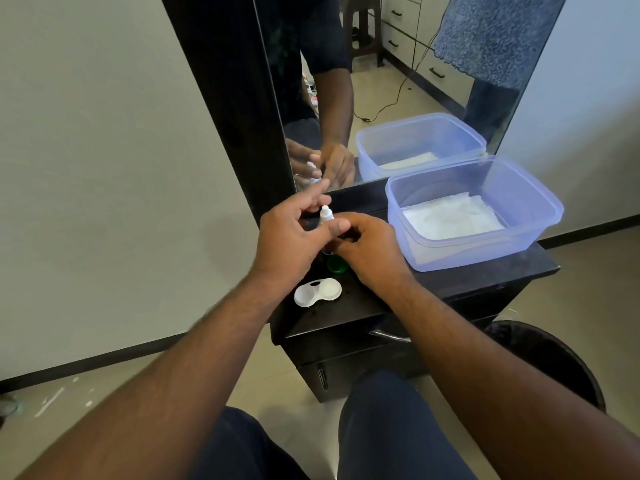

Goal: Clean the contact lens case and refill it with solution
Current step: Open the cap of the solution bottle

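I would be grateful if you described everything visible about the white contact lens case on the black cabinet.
The contact lens case is a white, glossy plastic piece with two round wells joined side by side and a dark spot near its far edge. Both wells are uncapped. It lies flat near the front left corner of the black cabinet top. Neither hand touches it; a green cap lies just behind it.
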A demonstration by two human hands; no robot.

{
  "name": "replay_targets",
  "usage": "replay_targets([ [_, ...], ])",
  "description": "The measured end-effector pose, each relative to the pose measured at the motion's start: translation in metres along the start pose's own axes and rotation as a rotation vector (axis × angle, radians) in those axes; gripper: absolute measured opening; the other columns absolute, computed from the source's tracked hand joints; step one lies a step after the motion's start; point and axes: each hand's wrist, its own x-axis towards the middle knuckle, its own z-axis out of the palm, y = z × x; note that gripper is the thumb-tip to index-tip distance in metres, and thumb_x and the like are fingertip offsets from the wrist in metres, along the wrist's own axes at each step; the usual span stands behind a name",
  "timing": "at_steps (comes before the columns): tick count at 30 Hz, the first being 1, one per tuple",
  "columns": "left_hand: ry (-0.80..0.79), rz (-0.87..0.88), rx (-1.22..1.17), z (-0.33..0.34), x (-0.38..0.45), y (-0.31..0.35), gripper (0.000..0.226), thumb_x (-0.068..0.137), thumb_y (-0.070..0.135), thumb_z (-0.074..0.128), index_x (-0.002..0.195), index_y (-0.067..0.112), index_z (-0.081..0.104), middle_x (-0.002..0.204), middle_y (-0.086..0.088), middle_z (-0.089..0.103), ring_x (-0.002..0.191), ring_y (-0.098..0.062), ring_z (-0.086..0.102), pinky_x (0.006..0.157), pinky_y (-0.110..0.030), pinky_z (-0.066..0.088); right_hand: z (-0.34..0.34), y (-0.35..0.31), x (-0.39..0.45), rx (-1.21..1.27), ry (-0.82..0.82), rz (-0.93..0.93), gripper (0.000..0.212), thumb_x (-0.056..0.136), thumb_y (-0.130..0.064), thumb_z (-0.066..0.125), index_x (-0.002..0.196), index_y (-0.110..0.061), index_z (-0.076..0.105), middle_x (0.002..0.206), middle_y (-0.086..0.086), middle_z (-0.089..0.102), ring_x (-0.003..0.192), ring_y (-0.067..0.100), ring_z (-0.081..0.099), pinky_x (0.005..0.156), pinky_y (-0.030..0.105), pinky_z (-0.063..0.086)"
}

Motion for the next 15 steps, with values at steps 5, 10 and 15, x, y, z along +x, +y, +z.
replay_targets([
  [5,0.135,0.018,0.036,-0.0030,-0.0030,0.0015,0.027,0.081,0.020,0.077,0.107,0.014,0.073,0.095,0.004,0.073,0.084,0.002,0.067,0.069,-0.010,0.052,0.0008,-0.0001,-0.0003,0.046,-0.014,0.014,0.030,0.083,-0.017,0.072,0.112,-0.021,0.068,0.099,-0.009,0.072,0.095,0.004,0.065,0.090,0.033,0.055],
  [10,0.094,0.027,-0.001,-0.0057,-0.0002,-0.0007,0.036,0.082,0.018,0.076,0.116,0.024,0.068,0.099,0.008,0.071,0.092,-0.005,0.065,0.079,-0.014,0.053,0.0007,-0.0006,-0.0007,0.050,-0.010,0.022,0.032,0.080,-0.019,0.075,0.112,-0.023,0.068,0.100,-0.010,0.071,0.096,0.002,0.064,0.091,0.032,0.054],
  [15,0.089,0.049,-0.004,-0.0050,0.0005,0.0068,0.021,0.083,0.013,0.075,0.104,0.013,0.075,0.092,0.007,0.071,0.085,0.006,0.065,0.067,-0.006,0.049,0.0003,-0.0007,-0.0018,0.061,-0.008,0.012,0.036,0.081,-0.020,0.074,0.116,-0.023,0.067,0.105,-0.010,0.071,0.101,0.004,0.064,0.093,0.035,0.053],
])
